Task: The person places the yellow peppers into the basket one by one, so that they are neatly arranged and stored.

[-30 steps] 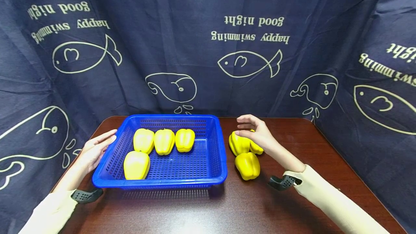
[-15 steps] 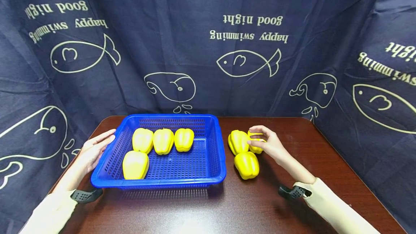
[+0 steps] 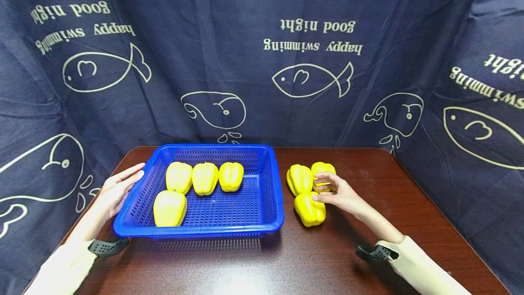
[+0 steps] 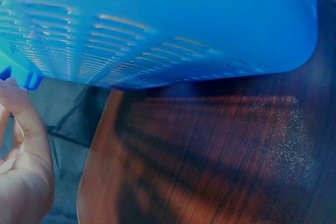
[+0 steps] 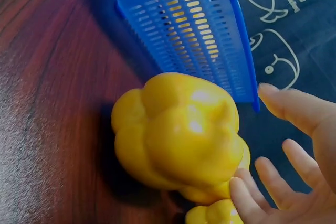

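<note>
In the head view my left hand (image 3: pixel 116 192) is at the left side of a blue plastic basket (image 3: pixel 198 230), its fingertips against the rim. The left wrist view shows fingers (image 4: pixel 29 121) beside the basket's slotted wall (image 4: pixel 173 30). My right hand (image 3: pixel 340 195) hovers over a cluster of yellow bell peppers to the basket's right. Its fingers are spread and hold nothing. The cluster has a front pepper (image 3: pixel 309 211), a back-left pepper (image 3: pixel 299 179) and a back-right pepper (image 3: pixel 324 169), partly hidden by the hand. The front pepper (image 5: pixel 176 129) fills the middle of the right wrist view.
Inside the basket lie several yellow bell peppers: a back row with a middle pepper (image 3: pixel 205 179), and one pepper (image 3: pixel 169 208) at front left. The dark wooden table (image 3: pixel 241 267) runs back to a navy curtain (image 3: pixel 245 58) printed with fish and whales.
My right hand has moved down, toward me and slightly right over the pepper cluster, uncovering more of the back peppers. The left hand stays at the basket; the peppers have not moved.
</note>
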Demonstrator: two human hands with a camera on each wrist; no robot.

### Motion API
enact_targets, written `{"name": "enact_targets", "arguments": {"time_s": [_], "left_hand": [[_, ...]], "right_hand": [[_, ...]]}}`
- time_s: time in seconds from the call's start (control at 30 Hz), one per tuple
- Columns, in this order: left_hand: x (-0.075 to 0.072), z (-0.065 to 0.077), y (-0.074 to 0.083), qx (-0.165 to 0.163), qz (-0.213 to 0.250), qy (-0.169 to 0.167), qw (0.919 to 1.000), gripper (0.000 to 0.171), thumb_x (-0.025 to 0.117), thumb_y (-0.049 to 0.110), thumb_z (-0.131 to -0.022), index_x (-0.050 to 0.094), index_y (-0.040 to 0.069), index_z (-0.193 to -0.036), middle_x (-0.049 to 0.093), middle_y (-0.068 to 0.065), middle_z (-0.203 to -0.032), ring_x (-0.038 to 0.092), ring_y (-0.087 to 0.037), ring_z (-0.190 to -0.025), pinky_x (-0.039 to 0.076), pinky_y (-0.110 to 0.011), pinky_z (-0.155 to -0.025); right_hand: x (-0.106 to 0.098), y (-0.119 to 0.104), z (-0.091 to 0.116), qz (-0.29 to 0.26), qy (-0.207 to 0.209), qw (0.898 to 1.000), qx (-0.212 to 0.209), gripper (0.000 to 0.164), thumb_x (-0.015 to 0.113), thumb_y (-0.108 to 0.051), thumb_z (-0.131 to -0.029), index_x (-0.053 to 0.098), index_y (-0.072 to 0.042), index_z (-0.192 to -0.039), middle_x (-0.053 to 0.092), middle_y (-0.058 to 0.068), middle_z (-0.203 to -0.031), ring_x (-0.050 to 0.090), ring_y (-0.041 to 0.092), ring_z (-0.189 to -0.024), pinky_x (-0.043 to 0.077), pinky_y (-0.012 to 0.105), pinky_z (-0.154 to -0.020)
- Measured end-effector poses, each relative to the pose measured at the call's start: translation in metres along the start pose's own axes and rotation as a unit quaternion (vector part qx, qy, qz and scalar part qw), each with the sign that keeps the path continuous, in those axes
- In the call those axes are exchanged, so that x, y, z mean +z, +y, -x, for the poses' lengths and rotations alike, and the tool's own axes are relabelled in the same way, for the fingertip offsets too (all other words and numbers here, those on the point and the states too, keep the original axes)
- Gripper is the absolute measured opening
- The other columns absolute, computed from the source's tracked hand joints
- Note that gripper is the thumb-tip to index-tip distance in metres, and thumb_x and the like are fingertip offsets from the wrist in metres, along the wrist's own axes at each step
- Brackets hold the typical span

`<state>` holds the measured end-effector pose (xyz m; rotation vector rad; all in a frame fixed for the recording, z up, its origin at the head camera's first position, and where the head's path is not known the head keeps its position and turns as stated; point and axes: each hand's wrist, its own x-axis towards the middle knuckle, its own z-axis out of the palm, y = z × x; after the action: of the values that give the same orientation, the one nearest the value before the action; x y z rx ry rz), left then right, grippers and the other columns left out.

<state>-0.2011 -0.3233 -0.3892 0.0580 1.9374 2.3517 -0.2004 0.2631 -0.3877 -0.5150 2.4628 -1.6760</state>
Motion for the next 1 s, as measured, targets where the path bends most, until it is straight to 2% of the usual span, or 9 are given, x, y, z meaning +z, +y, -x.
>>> {"name": "enact_targets", "arguments": {"time_s": [0.2, 0.53, 0.67, 0.87, 1.0], "left_hand": [[-0.002, -0.002, -0.001, 0.005, 0.006, -0.006, 0.9999, 0.032, 0.051, 0.012, -0.1, 0.069, 0.035, -0.111, 0.071, 0.016, -0.099, 0.069, -0.004, -0.084, 0.056, -0.022, -0.068], [-0.002, -0.001, -0.003, 0.016, 0.011, -0.004, 0.9998, 0.031, 0.051, 0.011, -0.099, 0.07, 0.033, -0.111, 0.071, 0.016, -0.1, 0.069, -0.004, -0.084, 0.056, -0.021, -0.068], [-0.002, 0.0, -0.003, 0.012, 0.001, 0.003, 0.9999, 0.029, 0.053, 0.013, -0.099, 0.07, 0.034, -0.111, 0.071, 0.017, -0.099, 0.069, -0.005, -0.083, 0.057, -0.021, -0.068], [-0.002, -0.001, -0.003, 0.018, 0.022, -0.013, 0.9995, 0.033, 0.049, 0.009, -0.1, 0.069, 0.032, -0.113, 0.071, 0.014, -0.1, 0.069, -0.005, -0.085, 0.056, -0.022, -0.07], [-0.002, -0.001, -0.002, 0.013, 0.021, -0.007, 0.9997, 0.033, 0.049, 0.01, -0.1, 0.069, 0.033, -0.112, 0.071, 0.015, -0.099, 0.069, -0.006, -0.084, 0.056, -0.021, -0.069]], "right_hand": [[-0.001, 0.005, 0.006, 0.007, -0.038, 0.999, -0.012, 0.063, 0.075, -0.005, -0.081, 0.04, 0.011, -0.131, 0.048, 0.035, -0.128, 0.055, 0.038, -0.113, 0.051, 0.022, -0.09], [0.001, 0.019, 0.012, 0.036, -0.052, 0.998, 0.025, 0.066, 0.076, -0.012, -0.08, 0.043, 0.007, -0.134, 0.052, 0.026, -0.128, 0.055, 0.024, -0.108, 0.049, 0.027, -0.087], [0.002, 0.023, 0.012, 0.031, -0.06, 0.997, 0.033, 0.066, 0.075, -0.013, -0.081, 0.042, 0.007, -0.135, 0.052, 0.024, -0.128, 0.054, 0.02, -0.105, 0.049, 0.024, -0.086], [0.004, 0.026, 0.013, 0.019, -0.082, 0.995, 0.043, 0.066, 0.074, -0.016, -0.083, 0.042, 0.005, -0.137, 0.053, 0.024, -0.129, 0.056, 0.02, -0.108, 0.048, 0.022, -0.085], [0.005, 0.028, 0.015, 0.009, -0.084, 0.995, 0.049, 0.064, 0.073, -0.016, -0.084, 0.043, 0.004, -0.136, 0.055, 0.024, -0.128, 0.057, 0.019, -0.109, 0.048, 0.022, -0.087]]}}
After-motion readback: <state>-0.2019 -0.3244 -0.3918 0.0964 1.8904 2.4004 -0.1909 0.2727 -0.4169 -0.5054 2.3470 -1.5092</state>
